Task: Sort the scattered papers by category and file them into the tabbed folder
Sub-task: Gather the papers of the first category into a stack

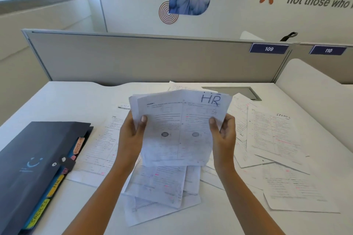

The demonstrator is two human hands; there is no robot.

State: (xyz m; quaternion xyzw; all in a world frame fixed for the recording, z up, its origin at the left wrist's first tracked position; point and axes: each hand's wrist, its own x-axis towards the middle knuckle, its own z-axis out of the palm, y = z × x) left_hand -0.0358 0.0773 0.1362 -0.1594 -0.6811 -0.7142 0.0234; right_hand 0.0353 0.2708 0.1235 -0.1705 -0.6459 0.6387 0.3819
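- Nearest, just right of the dark navy tabbed folder (38, 158), a loose heap of white printed papers (158, 187) lies overlapping on the white bench (76, 97).
- The folder lies closed. Its SPORTS tab (39, 213), HR tab (56, 185) and ADMIN tab (79, 145) stick out of its right edge.
- Further right of the folder, raised above the heap, the left hand (131, 135) and right hand (223, 133) each pinch 1 side of a thin sheaf of white sheets marked "HR" in blue ink (179, 126), thumbs in front and fingers curled behind.
- Far right of the folder, a flat white sheet marked SPORTS (275, 135) lies among other sheets.
- The step in hand looks like gathering the HR category. Next, 1 hand probably has to come free to open the folder at its HR tab.
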